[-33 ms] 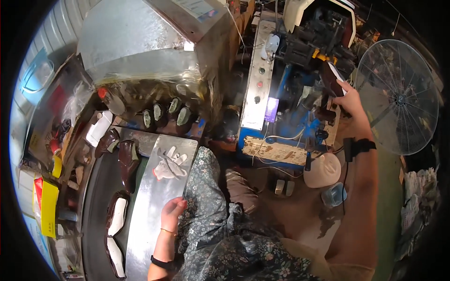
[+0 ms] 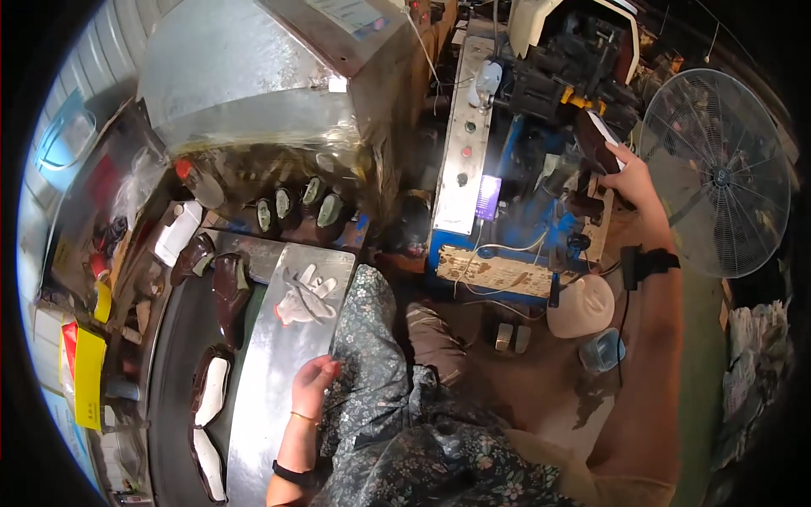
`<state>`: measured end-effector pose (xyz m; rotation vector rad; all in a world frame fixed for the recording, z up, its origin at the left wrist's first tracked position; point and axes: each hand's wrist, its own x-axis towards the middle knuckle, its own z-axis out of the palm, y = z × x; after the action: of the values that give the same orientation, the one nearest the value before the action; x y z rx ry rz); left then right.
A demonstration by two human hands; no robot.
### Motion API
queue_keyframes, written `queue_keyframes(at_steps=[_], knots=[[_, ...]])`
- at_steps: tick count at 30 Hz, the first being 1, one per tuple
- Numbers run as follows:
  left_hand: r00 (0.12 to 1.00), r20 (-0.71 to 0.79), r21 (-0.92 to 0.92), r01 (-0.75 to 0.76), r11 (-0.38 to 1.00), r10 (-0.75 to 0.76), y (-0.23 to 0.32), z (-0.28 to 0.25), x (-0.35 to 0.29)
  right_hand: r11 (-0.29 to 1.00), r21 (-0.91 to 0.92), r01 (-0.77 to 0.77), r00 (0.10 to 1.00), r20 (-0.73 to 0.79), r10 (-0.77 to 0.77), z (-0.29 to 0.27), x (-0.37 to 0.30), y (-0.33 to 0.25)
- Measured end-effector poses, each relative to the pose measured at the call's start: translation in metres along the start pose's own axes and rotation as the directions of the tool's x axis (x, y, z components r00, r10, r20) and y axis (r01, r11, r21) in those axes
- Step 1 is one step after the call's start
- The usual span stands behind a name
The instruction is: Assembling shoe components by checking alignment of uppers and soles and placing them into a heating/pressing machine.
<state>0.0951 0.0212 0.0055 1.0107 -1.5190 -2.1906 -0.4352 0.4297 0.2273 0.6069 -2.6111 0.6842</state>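
At the machine on the right, my right hand is closed round a dark brown shoe upper with a white sole side, held tilted beside the machine's black head. My left hand hangs low by my left thigh, over the edge of a shiny metal plate. Its fingers are curled in and nothing shows in them. A white work glove lies on that plate. Left of it, a dark belt carries a glossy brown shoe and a pair of brown shoe uppers with white undersides.
Several dark shoes on lasts stand under a metal hood. A large fan is at the far right. On the floor are a whitish jug, a blue tub and a pedal. A yellow box sits left.
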Motion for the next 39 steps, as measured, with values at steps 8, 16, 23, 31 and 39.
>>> queue_keyframes(at_steps=[8, 16, 23, 31, 39], knots=[[0.987, 0.159, 0.028, 0.027, 0.999, -0.031, -0.005, 0.019, 0.003, 0.984, -0.178, 0.027, 0.998, -0.045, -0.035, 0.022, -0.006, -0.009], [0.989, 0.143, 0.058, 0.021, 0.998, -0.029, -0.010, 0.028, 0.004, 0.967, -0.213, -0.136, 0.991, -0.045, 0.129, 0.048, -0.039, -0.042], [0.945, -0.155, 0.438, -0.195, 0.878, 0.288, -0.030, -0.070, 0.069, 0.961, -0.249, 0.118, 0.972, -0.170, -0.164, 0.085, -0.015, -0.033], [0.522, -0.538, 0.843, 0.356, 0.404, 0.662, 0.051, -0.196, 0.184, 0.966, -0.247, 0.080, 0.993, -0.060, -0.097, 0.092, 0.059, 0.044], [0.713, -0.627, 0.766, 0.492, 0.412, 0.315, 0.077, -0.210, 0.170, 0.773, -0.627, 0.090, 0.969, -0.125, -0.214, 0.088, 0.069, 0.003]])
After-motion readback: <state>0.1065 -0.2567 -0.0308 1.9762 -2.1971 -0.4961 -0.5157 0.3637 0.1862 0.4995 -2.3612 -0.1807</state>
